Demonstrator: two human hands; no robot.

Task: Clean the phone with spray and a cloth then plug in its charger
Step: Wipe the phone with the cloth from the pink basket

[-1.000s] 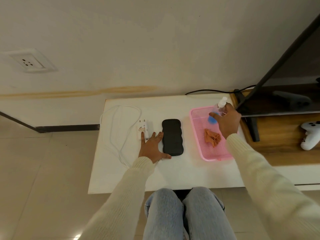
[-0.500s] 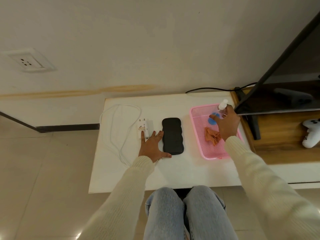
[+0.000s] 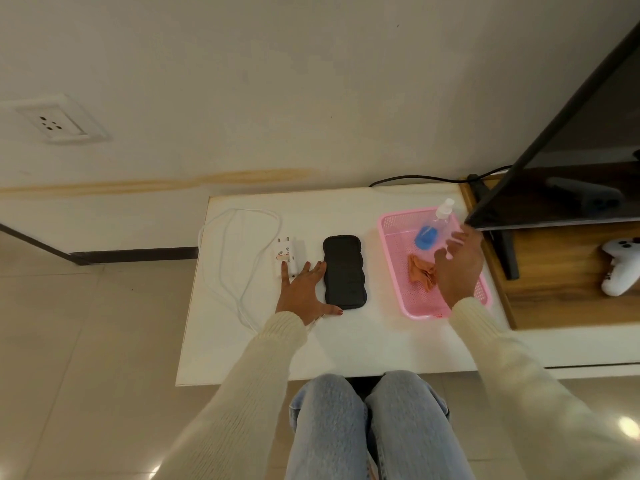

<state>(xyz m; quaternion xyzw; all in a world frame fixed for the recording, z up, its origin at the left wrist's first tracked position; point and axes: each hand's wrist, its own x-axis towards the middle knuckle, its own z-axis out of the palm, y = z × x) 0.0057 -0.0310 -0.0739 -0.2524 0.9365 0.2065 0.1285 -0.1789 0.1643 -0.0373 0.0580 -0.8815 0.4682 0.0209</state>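
Head view: one phone (image 3: 344, 271), one cloth (image 3: 420, 277), one spray bottle (image 3: 433, 226), two hands

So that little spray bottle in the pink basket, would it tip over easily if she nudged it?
Probably. The spray bottle looks tall and narrow, and stands on the pink basket's perforated floor, so a nudge from the right hand could topple it. Small clear plastic, likely light; perhaps slippery.

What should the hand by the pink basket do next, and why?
Probably close the right hand around the spray bottle and lift it out of the pink basket. That hand hovers open beside the bottle, holding nothing. The phone lies flat on the table with the left hand resting beside it, and cleaning starts with spray.
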